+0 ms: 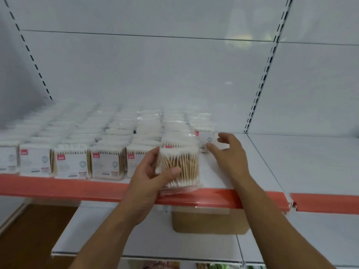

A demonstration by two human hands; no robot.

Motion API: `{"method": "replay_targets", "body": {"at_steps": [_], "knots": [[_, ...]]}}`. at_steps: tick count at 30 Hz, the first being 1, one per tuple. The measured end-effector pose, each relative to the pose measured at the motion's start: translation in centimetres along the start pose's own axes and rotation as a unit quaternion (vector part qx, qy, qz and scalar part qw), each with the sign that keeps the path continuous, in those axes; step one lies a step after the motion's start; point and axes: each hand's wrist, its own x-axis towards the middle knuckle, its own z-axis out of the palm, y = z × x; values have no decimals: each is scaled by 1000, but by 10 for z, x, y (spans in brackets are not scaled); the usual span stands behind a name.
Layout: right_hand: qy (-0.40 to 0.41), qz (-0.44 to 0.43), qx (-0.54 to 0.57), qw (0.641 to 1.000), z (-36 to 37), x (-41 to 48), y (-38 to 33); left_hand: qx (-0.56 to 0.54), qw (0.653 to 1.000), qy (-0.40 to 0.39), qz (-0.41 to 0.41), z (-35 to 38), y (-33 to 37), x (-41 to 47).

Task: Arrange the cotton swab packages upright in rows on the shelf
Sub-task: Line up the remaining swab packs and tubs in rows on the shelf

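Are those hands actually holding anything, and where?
The left hand grips a cotton swab package by its left edge. The right hand touches the right edge of a standing package; a grip cannot be told.

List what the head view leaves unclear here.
Front-row package labels: print blurred, too small.
Back rows: smeared together by motion blur; count unclear.
Held package: no label showing; left hand covers its side.
Right hand: grip on end package unclear.
Cardboard box: top behind shelf lip.
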Motion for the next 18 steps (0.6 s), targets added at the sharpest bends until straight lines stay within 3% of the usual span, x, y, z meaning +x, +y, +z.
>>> {"method": "replay_targets", "body": {"at_steps": [2, 5, 8, 14, 18], "knots": [[26, -19, 68, 997, -11, -33, -11, 12, 1000, -1, 8, -1, -2, -1], [-49, -28, 146, 988, -20, -76, -24, 31, 999, -3, 20, 0, -1, -2], [-109, -30, 134, 985, -20, -93, -29, 50, 998, -15, 31, 4, 0, -5], [-140, -54, 114, 982, -19, -98, -37, 64, 997, -17, 37, 6, 2, -8], [-124, -18, 161, 979, -28, -100, -39, 25, 999, -18, 21, 9, 7, -9]]}}
